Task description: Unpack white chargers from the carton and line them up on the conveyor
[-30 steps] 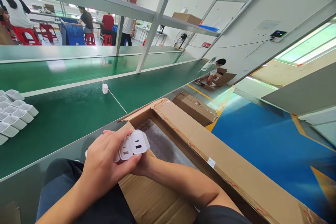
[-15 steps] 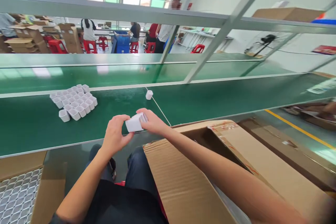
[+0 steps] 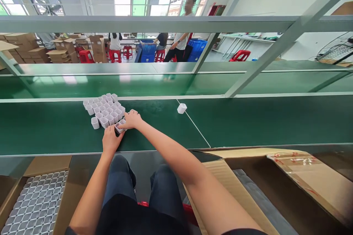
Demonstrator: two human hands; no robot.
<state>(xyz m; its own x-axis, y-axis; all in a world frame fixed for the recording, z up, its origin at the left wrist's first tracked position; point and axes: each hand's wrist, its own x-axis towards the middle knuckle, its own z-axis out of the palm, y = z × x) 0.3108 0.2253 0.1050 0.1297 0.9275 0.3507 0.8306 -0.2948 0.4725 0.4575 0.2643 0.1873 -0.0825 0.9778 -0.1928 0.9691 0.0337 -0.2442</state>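
Both my hands reach onto the green conveyor belt (image 3: 248, 121). My left hand (image 3: 111, 141) and my right hand (image 3: 132, 120) press together on small white charger housings (image 3: 120, 126) at the near edge of a cluster of several white housings (image 3: 103, 110) standing on the belt. The fingers of both hands are closed around the pieces. One lone white housing (image 3: 181, 108) sits on the belt to the right, beside a thin white line.
An open cardboard box with a grey cell tray (image 3: 35, 205) stands at my lower left. A larger open cardboard box (image 3: 289, 187) is at my lower right. A metal frame (image 3: 165, 24) crosses overhead. People work at far tables among red stools and stacked cartons.
My view swung left from the right-hand box to the belt. Both hands carried the white housings forward and set them down against the cluster.
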